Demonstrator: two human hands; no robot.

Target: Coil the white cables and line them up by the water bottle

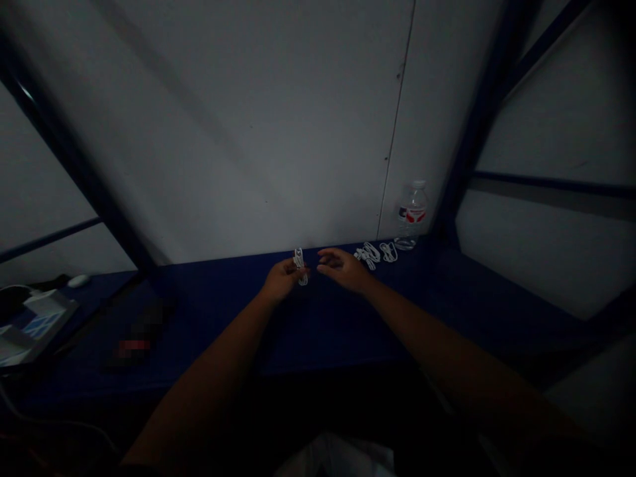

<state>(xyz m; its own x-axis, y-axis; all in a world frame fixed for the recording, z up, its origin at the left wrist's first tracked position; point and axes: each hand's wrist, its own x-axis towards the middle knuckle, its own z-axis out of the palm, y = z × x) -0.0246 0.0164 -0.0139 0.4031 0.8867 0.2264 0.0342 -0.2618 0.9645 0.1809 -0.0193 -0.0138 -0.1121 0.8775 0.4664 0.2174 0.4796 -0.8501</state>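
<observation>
My left hand is closed around a small bundle of coiled white cable, held upright above the dark blue tabletop. My right hand sits just to its right, fingers curled and pinched toward the bundle, their tips close to the cable. Whether the right fingers actually grip a strand is too dim to tell. Several more coiled white cables lie on the table behind my right hand, near the wall.
A clear water bottle with a red label stands at the back right against the white wall. A dark blurred object lies at the left. A tray with papers and a white mouse sit far left.
</observation>
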